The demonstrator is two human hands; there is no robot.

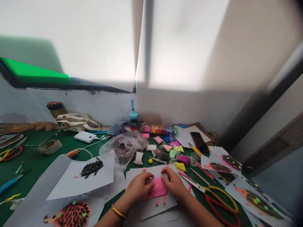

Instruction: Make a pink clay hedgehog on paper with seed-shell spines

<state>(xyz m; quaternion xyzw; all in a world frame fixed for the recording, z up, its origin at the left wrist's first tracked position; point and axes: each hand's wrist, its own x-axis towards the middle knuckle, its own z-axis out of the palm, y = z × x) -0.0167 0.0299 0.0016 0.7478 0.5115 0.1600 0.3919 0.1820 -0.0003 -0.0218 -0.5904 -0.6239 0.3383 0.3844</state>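
Observation:
A flat pink piece of modelling clay [159, 187] lies on a white sheet of paper [151, 213]. Two narrow salmon-coloured legs with dark tips extend below it. My left hand [140, 187], with a gold bangle on the wrist, has its thumb and curled fingers at the clay's left edge. At the upper right edge, my right hand [175, 183] presses with its thumb, the fingers bent above. A small pink ball [144, 169] sits just beyond my left hand. Scissors [205, 189] with yellow and red handles lie open beside my right forearm.
Colourful clay packets [181, 158], a plastic bag [127, 146] and a yellow ball [150, 161] lie beyond my hands. Hedgehog pictures [92, 168] on paper are on both sides. A phone [199, 141], a white power bank [85, 136] and a blue cutter [10, 184] lie farther out.

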